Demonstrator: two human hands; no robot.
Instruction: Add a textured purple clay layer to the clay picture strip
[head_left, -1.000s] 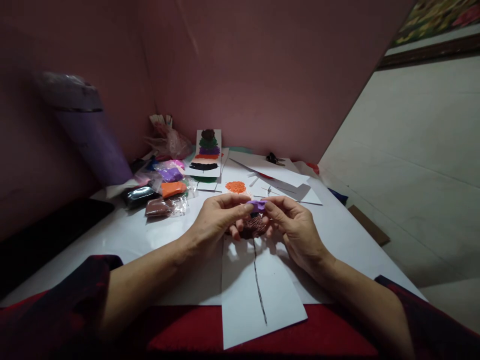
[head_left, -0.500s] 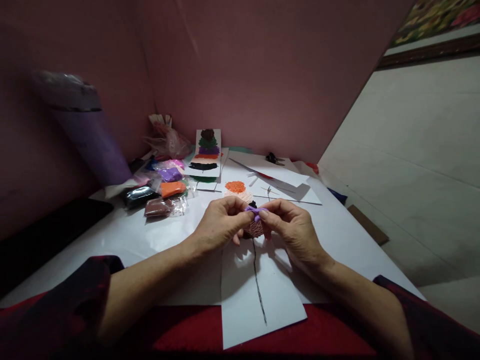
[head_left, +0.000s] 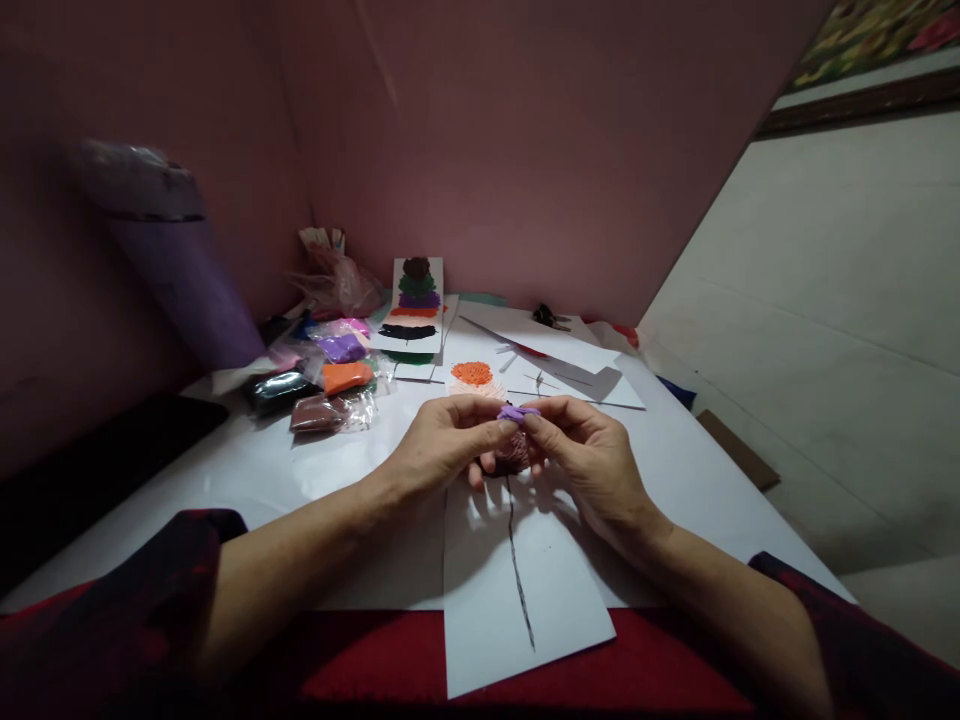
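At mid-frame, the left hand (head_left: 442, 447) and right hand (head_left: 596, 450) together pinched a lump of purple clay (head_left: 517, 412) above a white sheet (head_left: 484, 600) (a dark line (head_left: 517, 568) ran down it). Bagged brown clay (head_left: 319, 413) lay left of centre on the bench (head_left: 701, 490).

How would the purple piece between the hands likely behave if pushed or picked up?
The purple piece is probably soft and pliable: its outline looks uneven where the left hand and right hand pinch it. It is likely light, being small and held only by pinching. Rolling seems unlikely, given its irregular shape.
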